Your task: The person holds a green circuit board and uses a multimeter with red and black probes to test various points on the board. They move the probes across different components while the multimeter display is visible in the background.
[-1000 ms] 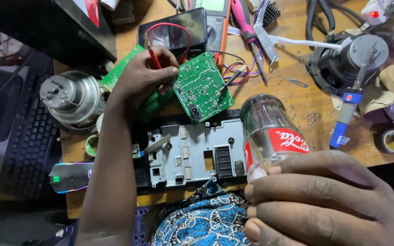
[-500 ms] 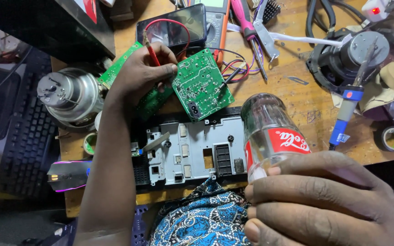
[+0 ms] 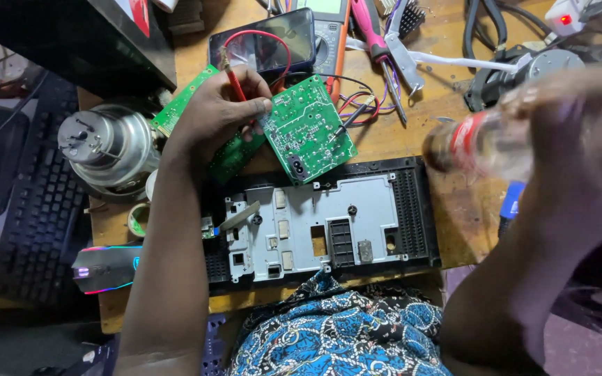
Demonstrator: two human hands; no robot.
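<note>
My left hand (image 3: 221,111) grips a green circuit board (image 3: 308,129) by its left edge and also pinches a red probe (image 3: 235,80) whose red lead loops over a dark phone (image 3: 263,42). A second green board (image 3: 182,104) lies under that hand. My right hand (image 3: 573,118), blurred by motion, holds a glass bottle with a red label (image 3: 482,143) tipped on its side at the right. Below the board a black and grey device panel (image 3: 322,223) lies flat on the wooden bench.
A silver motor (image 3: 102,143) sits left of the hand. A keyboard (image 3: 40,216) and a lit mouse (image 3: 106,268) lie at the left edge. A multimeter (image 3: 332,28), pink-handled screwdriver (image 3: 374,31), pliers (image 3: 402,49) and cables crowd the back. Another motor (image 3: 548,66) is far right.
My right hand has lifted the bottle up and to the right, tipping it sideways. My left hand stays on the board with the probe.
</note>
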